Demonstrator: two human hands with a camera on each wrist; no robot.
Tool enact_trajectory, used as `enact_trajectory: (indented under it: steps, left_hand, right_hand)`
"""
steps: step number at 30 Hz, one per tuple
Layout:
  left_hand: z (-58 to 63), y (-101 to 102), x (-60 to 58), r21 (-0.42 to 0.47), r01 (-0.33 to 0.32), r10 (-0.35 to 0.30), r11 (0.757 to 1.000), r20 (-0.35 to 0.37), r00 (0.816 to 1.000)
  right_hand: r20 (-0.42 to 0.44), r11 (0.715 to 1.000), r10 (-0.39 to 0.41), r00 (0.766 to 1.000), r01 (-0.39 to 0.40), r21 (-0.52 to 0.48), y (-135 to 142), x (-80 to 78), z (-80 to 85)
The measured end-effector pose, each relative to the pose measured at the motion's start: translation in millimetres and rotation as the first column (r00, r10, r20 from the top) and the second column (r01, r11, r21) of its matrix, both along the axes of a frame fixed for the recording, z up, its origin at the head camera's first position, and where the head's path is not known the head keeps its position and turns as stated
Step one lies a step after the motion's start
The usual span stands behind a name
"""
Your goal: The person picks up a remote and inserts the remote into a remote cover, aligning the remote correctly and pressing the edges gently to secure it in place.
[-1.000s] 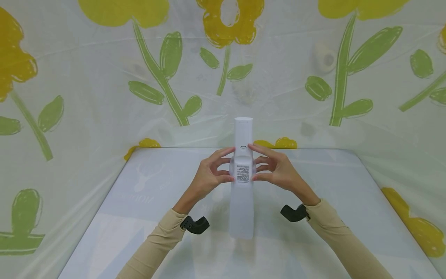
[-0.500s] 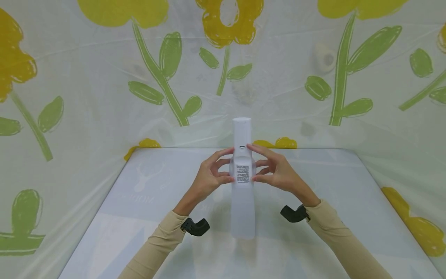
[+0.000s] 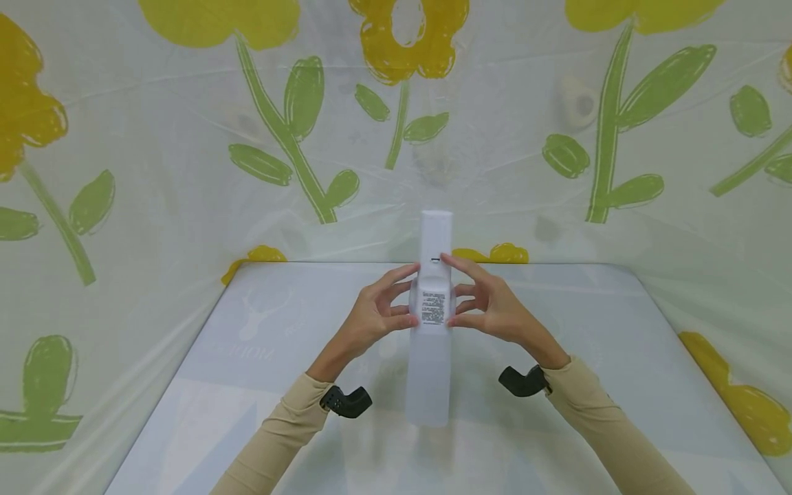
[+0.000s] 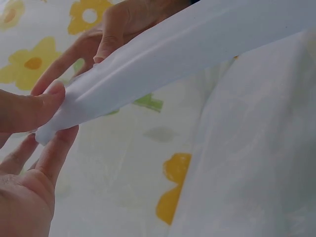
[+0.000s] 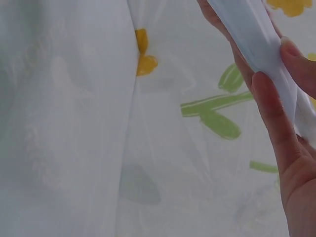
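Observation:
Both hands hold up a long, narrow white device (image 3: 428, 375), nearly upright in the head view. A printed label (image 3: 432, 308) is on its middle, with a small dark slot (image 3: 436, 260) higher up. A rounded, pale part bulges behind it; its shape is mostly hidden. My left hand (image 3: 374, 313) grips the left edge between thumb and fingers, and my right hand (image 3: 498, 306) grips the right edge likewise, its index fingertip beside the slot. In the left wrist view the smooth white body (image 4: 173, 49) slants across; the right wrist view shows the right thumb and a finger on the body (image 5: 261, 44).
A pale table (image 3: 247, 412) with faint printing lies under the hands. Behind and around it hangs a white sheet (image 3: 495, 137) with yellow flowers and green leaves. A dark camera mount (image 3: 346, 402) sits on the left wrist, and another mount (image 3: 522, 380) on the right wrist.
The device has tipped slightly: its top has shifted a little right and its lower end a little left. Both hands keep almost the same place and grip.

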State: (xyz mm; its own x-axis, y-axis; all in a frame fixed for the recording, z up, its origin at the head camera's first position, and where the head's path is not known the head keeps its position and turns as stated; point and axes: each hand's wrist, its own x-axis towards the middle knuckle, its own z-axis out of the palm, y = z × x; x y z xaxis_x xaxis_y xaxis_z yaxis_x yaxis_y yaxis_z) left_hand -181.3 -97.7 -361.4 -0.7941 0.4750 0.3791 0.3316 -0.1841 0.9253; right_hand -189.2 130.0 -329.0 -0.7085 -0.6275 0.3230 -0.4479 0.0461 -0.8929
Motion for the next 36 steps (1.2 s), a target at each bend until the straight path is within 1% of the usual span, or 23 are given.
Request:
enact_trajectory:
  steps: [3, 6, 9, 12, 23, 26, 31, 36]
  left_hand:
    - [0.4, 0.0, -0.1, -0.002, 0.013, -0.013, 1.000, 0.006, 1.000]
    - [0.3, 0.0, -0.1, -0.002, 0.016, -0.016, 1.000, 0.012, 1.000]
    - [-0.1, -0.5, -0.4, -0.004, 0.007, -0.007, 1.000, 0.011, 1.000]
    - [-0.5, -0.9, -0.7, -0.006, -0.007, 0.007, 1.000, 0.007, 1.000]
    - [0.2, -0.3, 0.1, -0.013, -0.019, 0.020, 1.000, 0.003, 1.000]
    - [0.3, 0.2, 0.1, -0.016, -0.019, 0.019, 1.000, 0.002, 1.000]
    - [-0.4, 0.3, -0.2, -0.023, -0.032, 0.032, 0.999, -0.006, 0.999]
    - [-2.7, -1.0, -0.6, -0.028, -0.058, 0.057, 0.998, -0.008, 0.998]
  right_hand:
    - [0.001, 1.000, 0.004, 1.000, -0.004, -0.015, 1.1, -2.1, -3.8]
    - [0.005, 1.000, 0.008, 1.000, -0.008, -0.026, 2.8, -6.7, -11.0]
    - [0.002, 1.000, 0.002, 1.000, -0.002, -0.027, 3.7, -10.7, -17.4]
    - [-0.005, 1.000, -0.002, 1.000, 0.002, -0.029, 3.7, -11.6, -19.4]
    - [-0.028, 0.999, -0.010, 1.000, 0.008, -0.036, 3.6, -8.4, -17.3]
    - [-0.037, 0.999, -0.010, 0.999, 0.009, -0.047, 2.6, -4.4, -12.5]
    - [-0.025, 0.999, -0.014, 1.000, 0.013, -0.045, 1.3, 2.8, -3.5]
    - [-0.019, 0.999, -0.012, 1.000, 0.012, -0.034, 0.6, 3.1, -3.9]
